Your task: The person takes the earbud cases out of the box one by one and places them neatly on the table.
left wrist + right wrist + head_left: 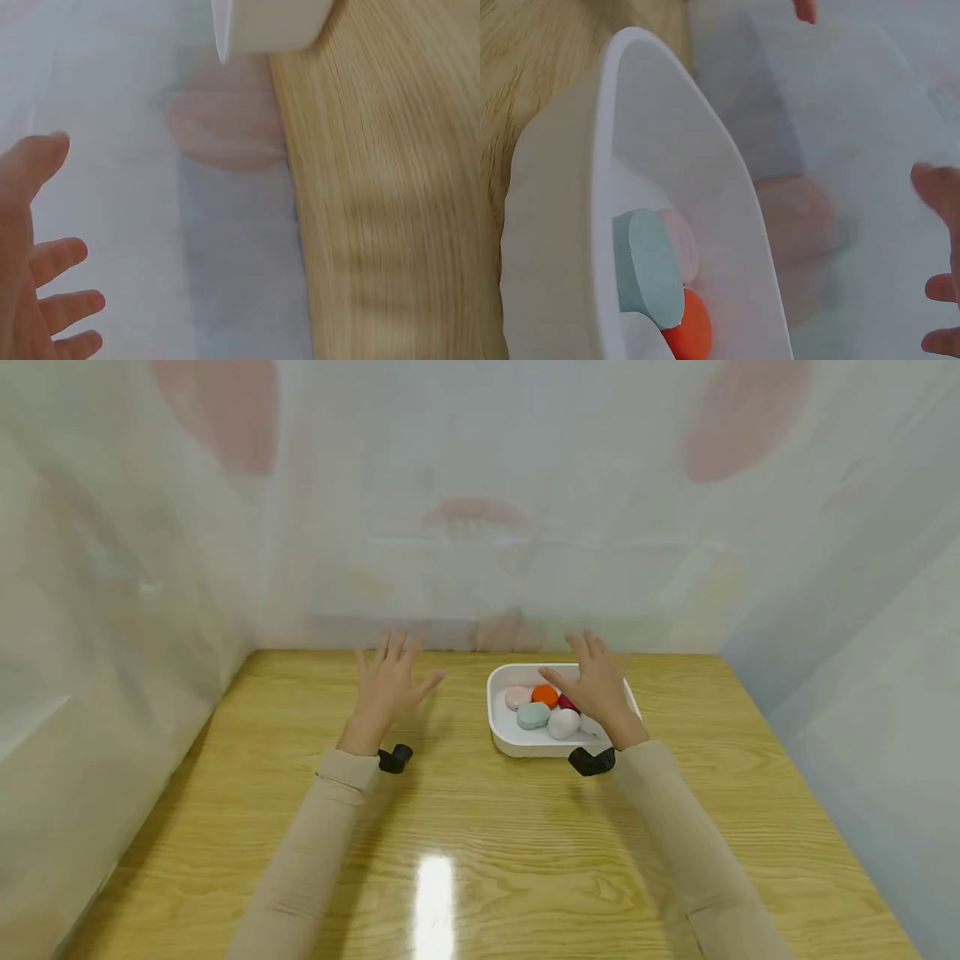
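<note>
Box (525,748), white and round-cornered, stands towards the far edge of the bench (480,810), a little right of centre in my head view. Bunched inside it I make out a pale pink piece (517,697) and an orange piece (544,696) at the back, a dark red piece (567,703) beside the orange one, and a pale green piece (533,716) and a white piece (564,723) nearer me, all rounded.

The right hand (602,691) covers part of the box's right side from my head camera; my right wrist view shows its fingers apart from the rim. Its grip is spread wide, thumb well away from the fingers, with hold of nothing. The left hand (386,695) hangs well to the left of the box, its grip just as widely splayed and likewise bare.

I see a black wrist unit (592,761) at the right wrist, a matching one at the left, and beige sleeves (678,814) on both arms. Beyond the bench hangs pale sheeting (480,577) with faded pink patches, and pale walls of it flank both sides.
</note>
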Demonstrator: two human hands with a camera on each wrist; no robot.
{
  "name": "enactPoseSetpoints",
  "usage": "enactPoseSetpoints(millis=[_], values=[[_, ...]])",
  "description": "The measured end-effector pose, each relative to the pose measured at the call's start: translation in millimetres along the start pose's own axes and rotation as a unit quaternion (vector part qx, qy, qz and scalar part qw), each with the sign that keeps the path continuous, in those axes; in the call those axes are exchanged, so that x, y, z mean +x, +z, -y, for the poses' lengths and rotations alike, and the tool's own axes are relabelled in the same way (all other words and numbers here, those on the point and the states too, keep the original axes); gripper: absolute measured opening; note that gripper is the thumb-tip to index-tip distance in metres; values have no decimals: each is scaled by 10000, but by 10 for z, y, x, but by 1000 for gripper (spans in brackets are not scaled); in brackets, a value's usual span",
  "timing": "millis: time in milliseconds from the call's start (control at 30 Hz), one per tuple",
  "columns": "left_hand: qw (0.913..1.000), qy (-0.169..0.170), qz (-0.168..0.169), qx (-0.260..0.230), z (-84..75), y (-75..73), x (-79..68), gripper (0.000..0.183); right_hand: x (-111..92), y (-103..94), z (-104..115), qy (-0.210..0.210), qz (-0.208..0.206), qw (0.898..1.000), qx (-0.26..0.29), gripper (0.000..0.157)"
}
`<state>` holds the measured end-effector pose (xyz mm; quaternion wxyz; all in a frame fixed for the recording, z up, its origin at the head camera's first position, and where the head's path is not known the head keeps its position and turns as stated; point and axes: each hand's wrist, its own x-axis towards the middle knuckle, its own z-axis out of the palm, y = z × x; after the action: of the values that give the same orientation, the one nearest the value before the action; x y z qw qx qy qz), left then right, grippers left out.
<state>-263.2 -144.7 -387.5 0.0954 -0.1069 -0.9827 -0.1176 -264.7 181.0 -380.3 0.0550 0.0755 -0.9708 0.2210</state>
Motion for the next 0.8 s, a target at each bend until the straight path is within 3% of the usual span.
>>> enactPoseSetpoints(millis=[67, 233, 300, 400, 600, 800], values=[[9998, 72, -149, -146, -14, 11, -43, 73, -52, -12, -37, -89, -96, 9991, 406, 75], [9925, 637, -566, -878, -51, 51, -153, 58, -193, -2, -226, -328, -602, 9914, 1114, 55], [9877, 755, -526, -1268, -65, 61, -201, 53, -252, 30, -325, -396, -883, 9871, 1277, 49], [9812, 656, -326, -1786, -84, 72, -260, 49, -334, 95, -472, -385, -1304, 9788, 1529, 41], [9609, 586, -18, -2707, -126, 113, -359, 43, -514, 238, -738, 336, -1647, 9565, 2383, 35], [9391, 813, 19, -3340, -198, 215, -403, 39, -673, 352, -917, 993, -1463, 9243, 3382, 39]])
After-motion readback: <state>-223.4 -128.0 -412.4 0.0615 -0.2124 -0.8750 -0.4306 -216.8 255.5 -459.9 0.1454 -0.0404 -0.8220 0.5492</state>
